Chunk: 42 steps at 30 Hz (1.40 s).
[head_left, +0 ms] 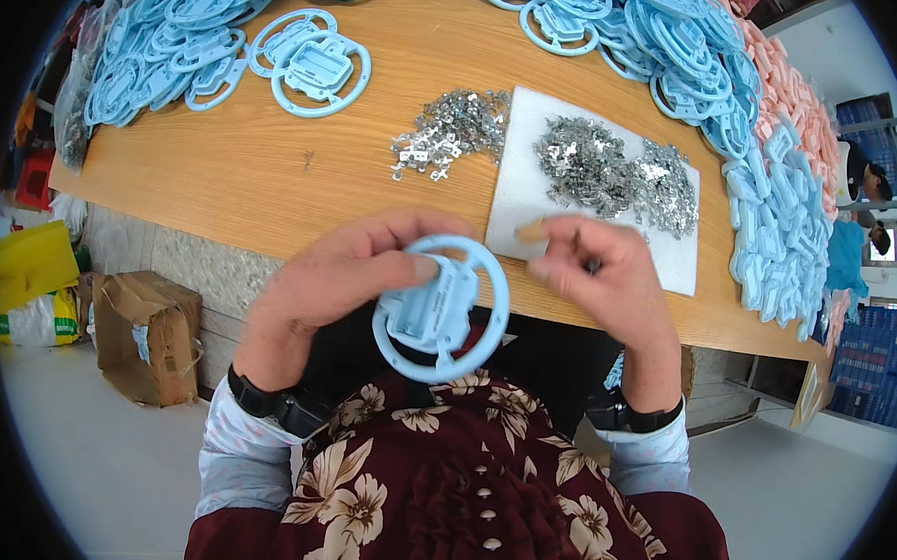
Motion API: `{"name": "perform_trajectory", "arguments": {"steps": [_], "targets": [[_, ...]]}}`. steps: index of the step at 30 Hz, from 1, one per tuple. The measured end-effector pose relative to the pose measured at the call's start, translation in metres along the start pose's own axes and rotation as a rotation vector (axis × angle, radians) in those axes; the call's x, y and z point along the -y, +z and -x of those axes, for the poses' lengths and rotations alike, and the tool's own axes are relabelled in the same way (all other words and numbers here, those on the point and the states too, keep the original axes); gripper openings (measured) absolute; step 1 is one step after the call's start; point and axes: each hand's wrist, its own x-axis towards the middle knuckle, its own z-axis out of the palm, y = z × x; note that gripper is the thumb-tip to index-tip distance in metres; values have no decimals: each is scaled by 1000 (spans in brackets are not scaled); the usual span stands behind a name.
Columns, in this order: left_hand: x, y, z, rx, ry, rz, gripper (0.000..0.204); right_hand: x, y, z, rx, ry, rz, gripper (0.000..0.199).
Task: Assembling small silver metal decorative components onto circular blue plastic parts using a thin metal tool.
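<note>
My left hand (pixel 334 275) grips a light blue plastic toy steering wheel (pixel 430 314) by its upper left rim, thumb on the front. The wheel is tilted over my lap, just off the table's near edge. To its right, my right hand (pixel 613 287) is closed with curled fingers, apart from the wheel. A tan cover (pixel 532 232) sits on one fingertip. Something small and dark shows among those fingers, too small to name. Beyond this hand lies a heap of small metal clips (pixel 594 166) on a white foam sheet (pixel 519 153).
Another pile of metal clips (pixel 455 125) lies on the wooden table (pixel 223 170). Blue wheels are heaped at far left (pixel 168 58) and far right (pixel 679 50). Blue plastic pieces (pixel 781 234) and pink pieces (pixel 787 85) cover the right end. A cardboard box (pixel 146 337) stands on the floor.
</note>
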Motion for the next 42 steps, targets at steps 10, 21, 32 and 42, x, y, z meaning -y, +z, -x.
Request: {"name": "perform_trajectory", "arguments": {"steps": [10,21,32,42], "targets": [[11,6,-5,-290,79,-14,44,-32,-44,4,-513,-31,351,18],[16,24,-56,-473,234,-462,33,-88,-60,53,-672,135,572,17],[10,25,-57,-512,208,-655,27,-79,-53,46,-609,178,112,13],[8,21,-62,-420,237,-839,27,-1,4,-9,-198,-88,255,18]]}}
